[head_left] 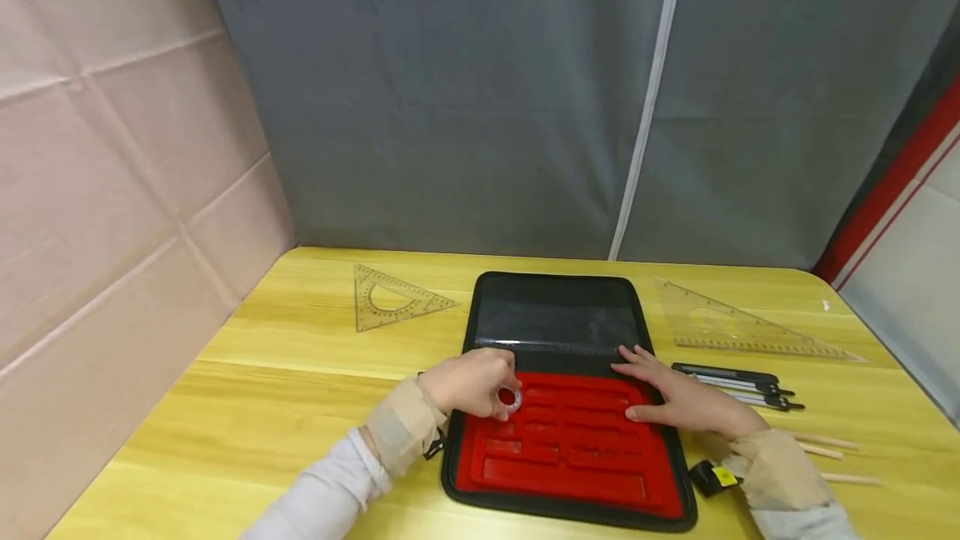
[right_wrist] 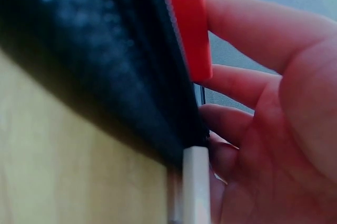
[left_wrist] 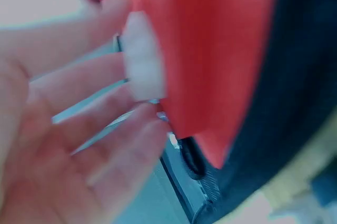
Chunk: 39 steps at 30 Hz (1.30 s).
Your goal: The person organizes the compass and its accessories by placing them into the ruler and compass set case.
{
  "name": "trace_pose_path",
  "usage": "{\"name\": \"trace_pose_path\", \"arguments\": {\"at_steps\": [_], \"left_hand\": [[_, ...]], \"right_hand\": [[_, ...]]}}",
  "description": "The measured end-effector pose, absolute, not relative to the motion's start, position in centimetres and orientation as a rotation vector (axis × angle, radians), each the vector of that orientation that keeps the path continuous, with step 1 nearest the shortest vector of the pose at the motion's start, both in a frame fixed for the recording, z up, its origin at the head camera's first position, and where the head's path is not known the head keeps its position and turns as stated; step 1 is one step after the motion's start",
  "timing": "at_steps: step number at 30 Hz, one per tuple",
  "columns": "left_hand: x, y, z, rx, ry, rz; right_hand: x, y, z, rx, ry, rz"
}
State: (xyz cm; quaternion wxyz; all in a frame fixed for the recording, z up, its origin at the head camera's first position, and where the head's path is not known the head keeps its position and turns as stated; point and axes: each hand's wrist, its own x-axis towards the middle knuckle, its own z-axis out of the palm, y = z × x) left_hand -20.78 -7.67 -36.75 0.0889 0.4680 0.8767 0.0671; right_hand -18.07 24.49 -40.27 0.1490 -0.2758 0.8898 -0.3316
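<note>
A black zip case (head_left: 570,517) lies unfolded, its lower half lined by a red molded tray (head_left: 562,469) with several hollow slots. My left hand (head_left: 474,382) pinches a small whitish ring (head_left: 517,402) between thumb and fingers, over the tray's upper left corner. In the left wrist view this ring (left_wrist: 143,58) is blurred, its edge-on side facing the camera. My right hand (head_left: 678,394) rests on the case's right edge near the fold, fingers spread, holding nothing. Red lining (right_wrist: 189,24) shows beside its thumb in the right wrist view.
A clear set square (head_left: 367,319) lies left of the case, a longer one (head_left: 750,344) to its right. Black-and-silver compasses (head_left: 738,387), several wooden sticks (head_left: 851,479) and a black-yellow item (head_left: 712,479) lie near my right arm. A grey curtain (head_left: 450,107) hangs behind the table.
</note>
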Motion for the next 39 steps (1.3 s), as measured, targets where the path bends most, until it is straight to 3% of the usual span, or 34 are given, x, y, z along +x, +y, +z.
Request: {"name": "trace_pose_path", "arguments": {"at_steps": [6, 11, 18, 39], "left_hand": [[-21.8, -8.0, -36.4, 1.320, 2.497, 0.325], [-22.2, -8.1, -36.3, 1.424, 2.519, 0.266], [-22.0, -7.4, -36.0, 1.453, 2.534, 0.065], [-21.5, -6.9, -36.2, 1.436, 2.554, 0.098]], "right_hand": [[-18.0, 24.5, -40.3, -0.795, 2.554, -0.960], [-18.1, 24.6, -40.1, -0.782, 2.576, -0.953], [-18.2, 24.5, -40.2, -0.807, 2.560, -0.969], [-18.0, 24.5, -40.1, -0.808, 2.556, -0.965]]}}
